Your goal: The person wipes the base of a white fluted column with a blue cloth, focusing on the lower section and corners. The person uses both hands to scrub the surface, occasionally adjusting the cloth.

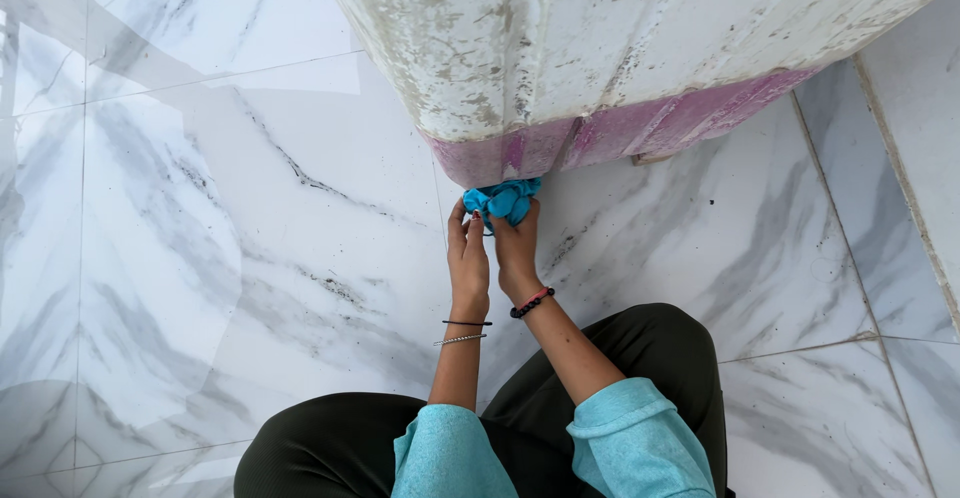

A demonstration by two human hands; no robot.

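1. Left hand [468, 258] and right hand [516, 243], centre frame, are both clamped on a bunched blue cloth [503, 199].
2. Cloth sits against the pink band [620, 133] of the stained white structure [600, 28].
3. Advice: keep the cloth bunched tight, press firmly, and work along the band from the corner.

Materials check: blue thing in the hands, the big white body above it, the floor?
Blue cloth: soft fabric, matte, bunched into folds between both hands.
White body: looks like hard painted material, plaster or fibreglass perhaps; finish mottled and flaking, with a pink band along its lower edge.
Floor: glossy marble-look tiles, grey veining, grout lines, reflections.
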